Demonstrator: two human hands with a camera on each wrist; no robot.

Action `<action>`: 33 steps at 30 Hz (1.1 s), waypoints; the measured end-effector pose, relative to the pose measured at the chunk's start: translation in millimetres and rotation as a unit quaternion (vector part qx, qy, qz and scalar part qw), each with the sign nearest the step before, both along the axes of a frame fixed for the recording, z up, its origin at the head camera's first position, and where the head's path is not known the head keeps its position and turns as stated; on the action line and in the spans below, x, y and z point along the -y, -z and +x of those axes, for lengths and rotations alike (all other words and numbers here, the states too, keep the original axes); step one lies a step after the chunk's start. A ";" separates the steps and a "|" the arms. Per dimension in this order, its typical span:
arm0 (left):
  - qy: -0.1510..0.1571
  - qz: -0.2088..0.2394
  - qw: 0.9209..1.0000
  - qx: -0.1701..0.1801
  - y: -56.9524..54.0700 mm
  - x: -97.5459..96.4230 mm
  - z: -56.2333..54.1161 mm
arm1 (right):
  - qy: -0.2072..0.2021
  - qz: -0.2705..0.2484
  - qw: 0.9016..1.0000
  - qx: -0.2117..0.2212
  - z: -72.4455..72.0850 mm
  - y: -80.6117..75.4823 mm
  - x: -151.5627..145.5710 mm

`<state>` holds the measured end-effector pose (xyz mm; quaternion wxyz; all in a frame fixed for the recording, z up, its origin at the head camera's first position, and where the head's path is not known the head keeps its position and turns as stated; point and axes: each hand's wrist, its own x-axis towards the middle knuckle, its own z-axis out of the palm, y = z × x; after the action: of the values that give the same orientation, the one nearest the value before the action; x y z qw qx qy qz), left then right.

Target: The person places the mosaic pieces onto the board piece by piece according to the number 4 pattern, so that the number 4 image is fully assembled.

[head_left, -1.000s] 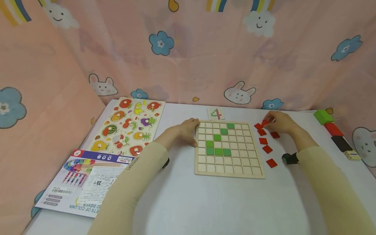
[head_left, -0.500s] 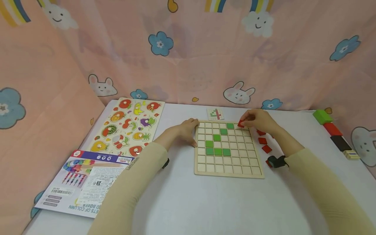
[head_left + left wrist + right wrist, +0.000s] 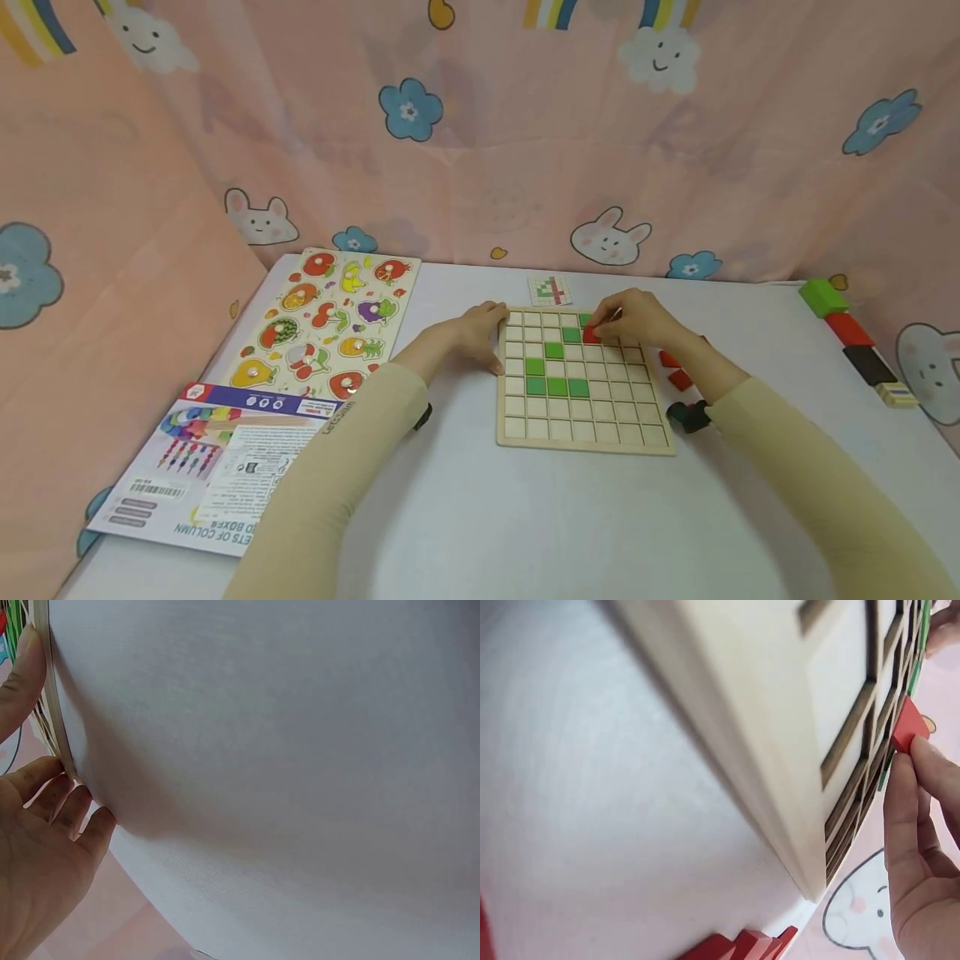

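A wooden grid board lies on the white table, with several green tiles set in its cells. My right hand pinches a red square tile and holds it over the board's upper rows, beside a green tile. In the right wrist view the red tile sits at my fingertips above the board. My left hand rests against the board's left edge, fingers straight; the left wrist view shows those fingers touching the board's rim.
Loose red tiles lie right of the board. A small pattern card sits behind it. A fruit puzzle and a printed box lie at left. Coloured blocks line the right edge. Pink curtains enclose the table.
My right hand picked a red tile from the pile at right and carried it leftward over the board's upper rows. The left hand stayed put.
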<state>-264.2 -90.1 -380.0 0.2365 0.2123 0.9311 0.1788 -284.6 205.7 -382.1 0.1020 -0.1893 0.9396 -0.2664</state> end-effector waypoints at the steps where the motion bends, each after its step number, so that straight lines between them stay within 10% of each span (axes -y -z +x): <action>1: -0.001 0.000 1.000 0.000 0.1 0.0 -0.2 | 0.001 0.002 1.000 -0.003 -0.4 0.5 0.2; 33: -0.003 -0.002 1.000 0.001 -0.7 -1.1 -0.3 | 0.066 0.073 0.994 0.039 -14.1 -0.9 -96.8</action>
<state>-264.5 -89.0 -379.3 0.2375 0.2091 0.9319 0.1776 -298.7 302.5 -381.2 0.1341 -0.1084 0.9623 -0.2103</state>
